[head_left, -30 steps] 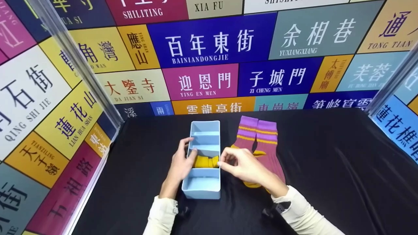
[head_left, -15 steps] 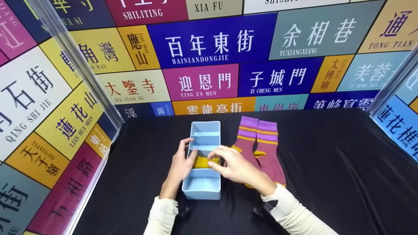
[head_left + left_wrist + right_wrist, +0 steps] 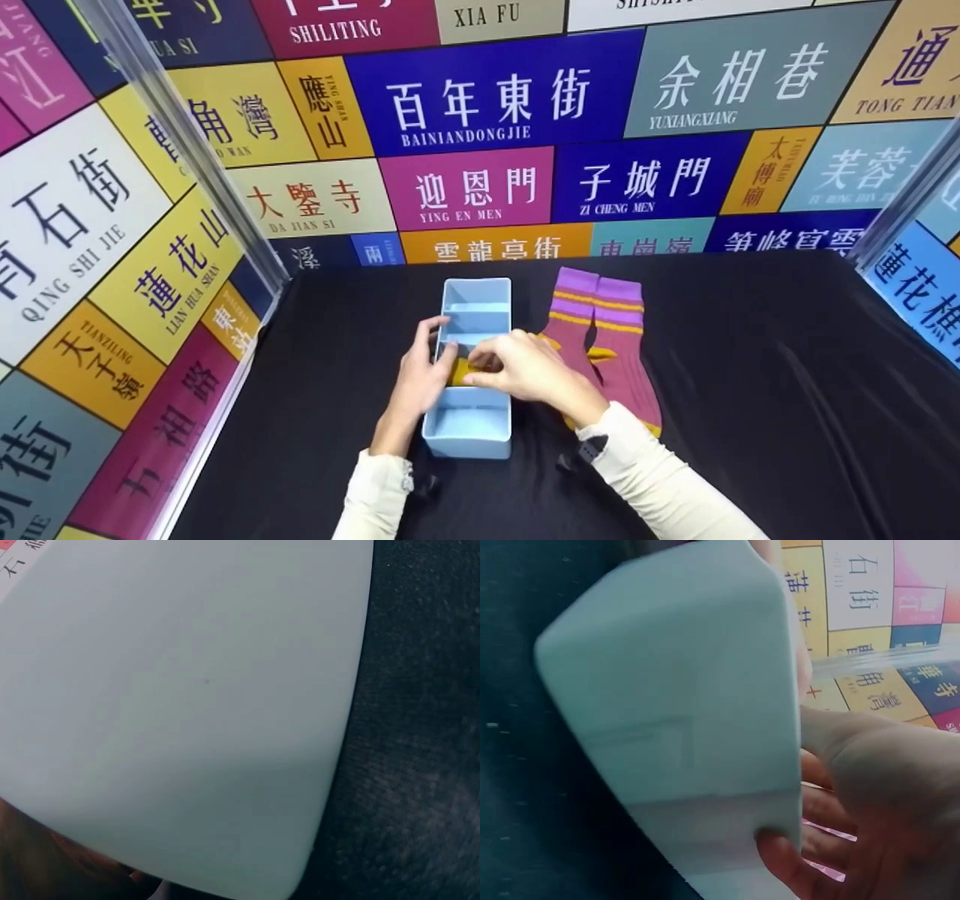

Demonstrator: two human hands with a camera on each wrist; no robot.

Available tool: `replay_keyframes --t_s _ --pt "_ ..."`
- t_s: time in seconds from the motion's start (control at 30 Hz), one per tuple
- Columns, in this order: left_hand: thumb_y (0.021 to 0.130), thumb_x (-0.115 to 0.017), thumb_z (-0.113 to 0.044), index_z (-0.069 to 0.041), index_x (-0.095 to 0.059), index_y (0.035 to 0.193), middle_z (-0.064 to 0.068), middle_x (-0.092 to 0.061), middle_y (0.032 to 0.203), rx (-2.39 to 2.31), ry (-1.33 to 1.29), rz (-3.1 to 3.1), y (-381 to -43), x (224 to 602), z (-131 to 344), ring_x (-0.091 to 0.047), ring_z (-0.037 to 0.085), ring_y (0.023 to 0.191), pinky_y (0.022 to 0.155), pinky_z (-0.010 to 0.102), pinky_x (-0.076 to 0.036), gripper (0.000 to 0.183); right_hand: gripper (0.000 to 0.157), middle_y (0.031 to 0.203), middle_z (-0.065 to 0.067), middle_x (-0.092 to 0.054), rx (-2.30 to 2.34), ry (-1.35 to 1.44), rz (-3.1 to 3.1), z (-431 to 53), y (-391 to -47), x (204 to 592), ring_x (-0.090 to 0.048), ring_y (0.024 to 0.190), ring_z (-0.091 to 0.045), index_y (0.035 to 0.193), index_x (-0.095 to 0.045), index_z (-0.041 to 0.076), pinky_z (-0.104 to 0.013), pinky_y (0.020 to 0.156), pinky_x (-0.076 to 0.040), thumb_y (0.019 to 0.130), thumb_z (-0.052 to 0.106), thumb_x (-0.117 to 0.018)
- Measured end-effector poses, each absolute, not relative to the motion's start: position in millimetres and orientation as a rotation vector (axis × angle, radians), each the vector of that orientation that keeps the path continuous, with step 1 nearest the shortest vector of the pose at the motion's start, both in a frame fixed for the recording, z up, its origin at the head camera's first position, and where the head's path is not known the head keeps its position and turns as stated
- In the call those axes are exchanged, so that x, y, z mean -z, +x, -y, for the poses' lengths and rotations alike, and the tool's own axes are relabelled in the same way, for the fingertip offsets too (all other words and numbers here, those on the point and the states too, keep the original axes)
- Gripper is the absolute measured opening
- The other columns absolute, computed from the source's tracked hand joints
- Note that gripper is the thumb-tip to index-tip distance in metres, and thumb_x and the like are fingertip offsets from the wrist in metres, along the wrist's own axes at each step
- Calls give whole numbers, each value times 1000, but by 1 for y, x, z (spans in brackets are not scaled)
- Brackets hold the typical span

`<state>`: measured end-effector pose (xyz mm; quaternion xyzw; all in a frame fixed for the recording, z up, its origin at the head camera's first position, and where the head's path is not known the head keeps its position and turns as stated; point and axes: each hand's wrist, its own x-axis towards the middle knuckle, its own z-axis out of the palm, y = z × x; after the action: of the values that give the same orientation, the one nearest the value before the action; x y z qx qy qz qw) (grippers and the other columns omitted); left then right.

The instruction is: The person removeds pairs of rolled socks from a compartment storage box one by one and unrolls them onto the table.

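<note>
A pale blue divided storage box (image 3: 467, 441) stands lengthwise on the black cloth in the head view. My left hand (image 3: 421, 375) grips its left wall, the thumb over the rim and fingers outside. A rolled yellow sock (image 3: 460, 371) lies in one of its middle compartments. Over it is my right hand (image 3: 529, 367), fingers curled and fingertips on the sock, hiding most of it. In the right wrist view, fingers (image 3: 821, 806) go behind the box wall (image 3: 667, 690), with one fingertip outside. The box wall (image 3: 187, 690) fills most of the left wrist view.
A pair of purple and rose socks (image 3: 626, 367) with yellow bands lies flat right of the box, partly behind my right hand. Black cloth (image 3: 765, 375) covers the table. Sign-printed panels (image 3: 480, 187) stand behind and at the sides, with clear posts at the corners.
My right hand has moved left from the box's right edge to over the yellow sock, covering more of it. The left hand has stayed on the box wall.
</note>
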<state>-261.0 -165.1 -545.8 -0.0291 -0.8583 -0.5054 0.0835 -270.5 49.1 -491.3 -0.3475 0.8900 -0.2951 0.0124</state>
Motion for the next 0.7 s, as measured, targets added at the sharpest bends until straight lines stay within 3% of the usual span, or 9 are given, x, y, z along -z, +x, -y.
replay_keyframes --t_s 0.27,0.53,0.7 --pt "108 -64 -26 -25 -54 151 15 -68 146 1503 -77 2568 -262 546 164 -65 32 135 110 57 -51 45 31 100 7 -84 642 -1036 -2894 -42 -276 484 -76 84 -17 111 -86 26 -41 65 -57 87 44 -91" --pt "106 -66 -28 -27 -54 152 10 -72 141 1515 -77 2560 -262 546 165 -69 28 125 106 53 -53 47 15 96 2 -80 483 -1108 -2907 -37 -273 484 -72 81 -30 107 -83 26 -47 59 -52 97 37 -82" --pt "106 -65 -29 -28 -55 151 9 -72 139 1512 -81 2550 -262 548 165 -70 27 123 107 52 -53 46 22 69 4 -56 384 -1198 -2871 -38 -275 484 -60 67 -22 87 -74 24 -37 51 -39 98 42 -80"
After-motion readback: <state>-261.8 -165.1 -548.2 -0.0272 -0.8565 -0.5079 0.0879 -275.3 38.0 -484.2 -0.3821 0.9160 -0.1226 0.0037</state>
